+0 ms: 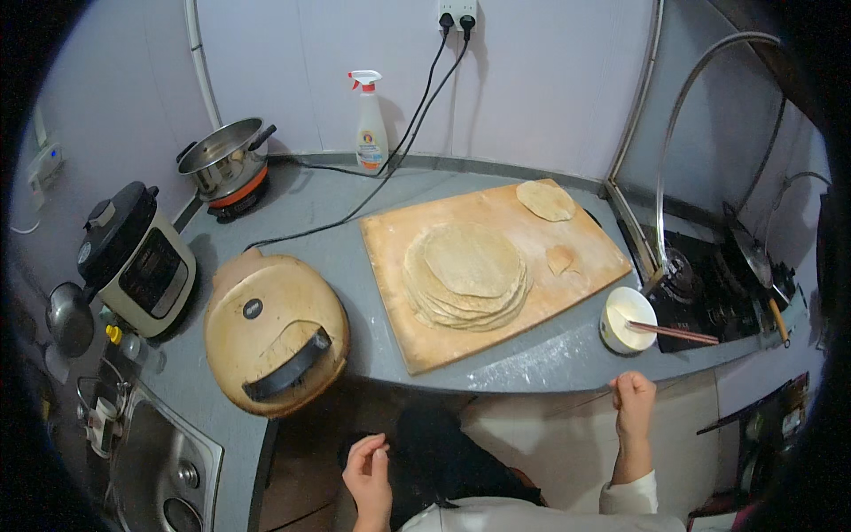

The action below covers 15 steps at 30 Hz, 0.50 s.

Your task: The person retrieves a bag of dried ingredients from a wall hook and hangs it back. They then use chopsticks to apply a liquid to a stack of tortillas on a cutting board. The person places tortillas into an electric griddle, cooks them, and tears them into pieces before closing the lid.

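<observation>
My left hand [369, 471] is held over my lap below the counter edge, its fingers loosely curled with a small gap to the thumb and nothing visible in it. Near the counter's front edge on the right, my right hand [632, 400] makes a loose fist, also with nothing seen in it. Just beyond that fist stands a bowl [621, 339] of pale contents, with chopsticks [685, 333] leaning over its rim. A stack of thin, round flatbreads [472, 266] lies on a floured wooden board [392, 243]. One separate flatbread [546, 201] rests at the board's far right corner, above a small dough piece [562, 259].
A round electric griddle [286, 292] with its lid down sits left of the board. Behind are an electric pressure cooker [149, 266], a steel pot [226, 159] and a spray bottle [371, 133]. A gas stove [705, 292] is right; a sink [159, 439] is lower left.
</observation>
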Available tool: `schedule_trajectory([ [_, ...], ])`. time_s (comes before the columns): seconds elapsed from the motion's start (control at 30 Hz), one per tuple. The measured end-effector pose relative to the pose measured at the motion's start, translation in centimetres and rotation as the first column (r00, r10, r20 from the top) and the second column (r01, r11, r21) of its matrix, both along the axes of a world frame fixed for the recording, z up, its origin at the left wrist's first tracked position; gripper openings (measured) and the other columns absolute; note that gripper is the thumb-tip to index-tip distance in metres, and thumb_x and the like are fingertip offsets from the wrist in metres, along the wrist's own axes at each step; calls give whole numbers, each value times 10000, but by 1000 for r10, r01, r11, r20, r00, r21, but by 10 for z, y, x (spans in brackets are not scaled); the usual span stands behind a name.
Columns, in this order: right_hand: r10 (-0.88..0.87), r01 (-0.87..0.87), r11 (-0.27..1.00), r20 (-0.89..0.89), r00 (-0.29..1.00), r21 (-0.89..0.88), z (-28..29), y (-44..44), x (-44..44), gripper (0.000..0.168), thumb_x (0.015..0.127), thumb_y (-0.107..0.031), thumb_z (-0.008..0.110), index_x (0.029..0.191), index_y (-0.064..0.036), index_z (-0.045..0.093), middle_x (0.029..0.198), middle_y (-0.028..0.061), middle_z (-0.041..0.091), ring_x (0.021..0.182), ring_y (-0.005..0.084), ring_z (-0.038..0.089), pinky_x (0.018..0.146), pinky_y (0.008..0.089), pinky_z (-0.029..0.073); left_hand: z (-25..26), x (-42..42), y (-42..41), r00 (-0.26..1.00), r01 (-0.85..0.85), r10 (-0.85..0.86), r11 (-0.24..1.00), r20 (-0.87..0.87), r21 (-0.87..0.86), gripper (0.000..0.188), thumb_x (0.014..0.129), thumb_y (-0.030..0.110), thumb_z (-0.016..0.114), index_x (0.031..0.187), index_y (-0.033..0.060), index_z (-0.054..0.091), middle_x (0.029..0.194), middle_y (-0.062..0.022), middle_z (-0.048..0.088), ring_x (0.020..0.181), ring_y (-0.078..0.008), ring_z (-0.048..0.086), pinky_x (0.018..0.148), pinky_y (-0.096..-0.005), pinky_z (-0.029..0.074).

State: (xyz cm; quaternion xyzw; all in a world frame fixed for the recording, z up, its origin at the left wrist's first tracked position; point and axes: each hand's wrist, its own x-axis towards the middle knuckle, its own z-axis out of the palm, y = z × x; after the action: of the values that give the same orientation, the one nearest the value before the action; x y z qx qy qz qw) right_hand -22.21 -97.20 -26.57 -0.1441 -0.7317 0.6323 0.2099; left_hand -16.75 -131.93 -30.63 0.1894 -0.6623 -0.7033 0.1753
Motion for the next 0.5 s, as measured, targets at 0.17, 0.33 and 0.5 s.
schedule_trajectory([
  [0.17,142,-149,988,156,977,34,10,-50,-42,148,774,-69,537,660,-9,610,579,-16,519,494,46,387,458,207,312,7,-22,-8,987,123,-134,984,-87,-128,163,850,77,528,976,-9,585,1009,-79,565,836,-141,537,748,-249,429],
  [0.33,380,-422,902,295,877,91,48,-100,-91,129,778,-110,575,728,-7,634,658,31,587,613,96,518,558,241,409,32,-57,-14,953,303,-302,950,17,-72,179,860,107,524,988,-4,583,912,-43,591,704,-87,510,621,-205,414],
  [0.5,402,-440,897,329,855,47,118,-133,-112,161,786,-116,548,695,-6,622,557,-26,471,517,57,399,475,212,323,96,-80,-21,901,416,-419,908,110,51,204,864,145,529,1006,13,591,898,-46,604,682,-86,509,617,-204,414],
])
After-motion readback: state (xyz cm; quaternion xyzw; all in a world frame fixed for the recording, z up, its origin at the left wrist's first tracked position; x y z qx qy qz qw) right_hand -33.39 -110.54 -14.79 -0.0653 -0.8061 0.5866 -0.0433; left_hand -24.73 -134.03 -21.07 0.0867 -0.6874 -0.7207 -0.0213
